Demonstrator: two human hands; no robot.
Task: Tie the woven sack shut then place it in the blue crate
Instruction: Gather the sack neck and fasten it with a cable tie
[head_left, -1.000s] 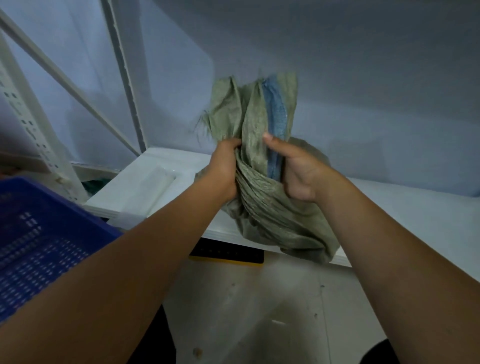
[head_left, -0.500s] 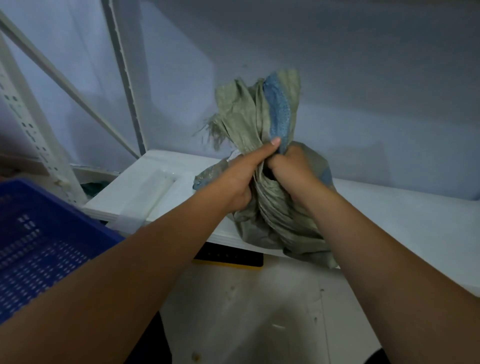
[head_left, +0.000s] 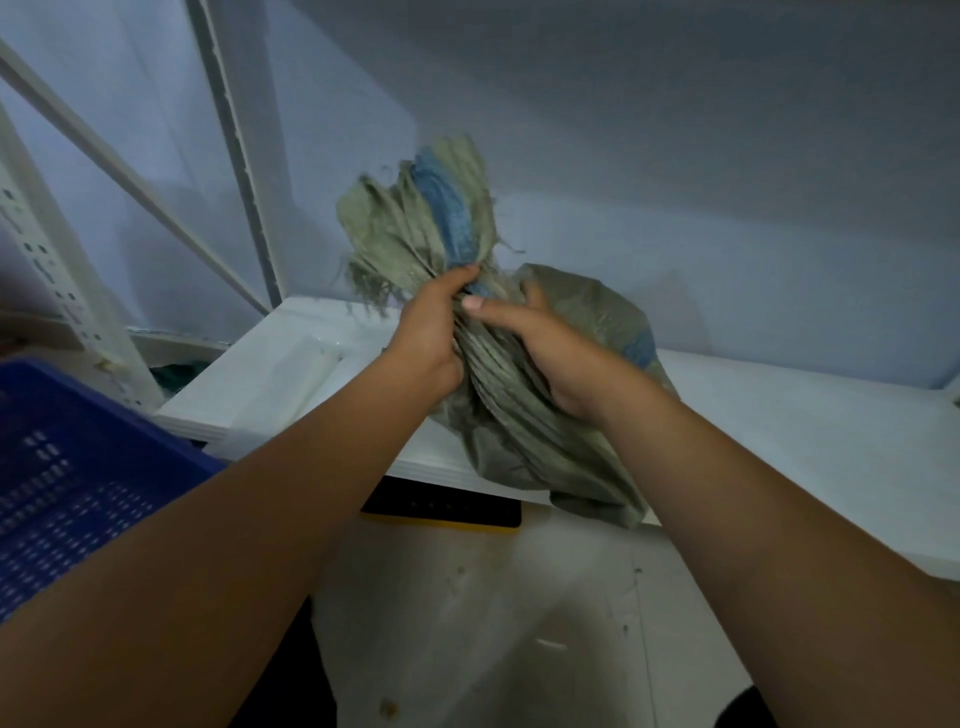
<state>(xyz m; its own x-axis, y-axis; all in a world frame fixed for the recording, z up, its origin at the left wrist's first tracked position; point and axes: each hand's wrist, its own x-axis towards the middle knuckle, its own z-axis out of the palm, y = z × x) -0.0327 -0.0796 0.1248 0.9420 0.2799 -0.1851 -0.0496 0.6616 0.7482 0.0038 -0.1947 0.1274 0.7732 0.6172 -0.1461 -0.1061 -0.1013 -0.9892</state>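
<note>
Sack (head_left: 519, 436) sits on the white shelf (head_left: 779, 415), its neck gathered upward. Left hand (head_left: 431, 332) grips the bunched neck; right hand (head_left: 545, 348) curls round it just below. Soft, probably light (weave looks slippery): hold the twisted neck. Crate (head_left: 78, 467) stands at left.

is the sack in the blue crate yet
No, the woven sack rests on the white shelf, its neck gripped by the left hand and right hand, apart from the blue crate.
</note>
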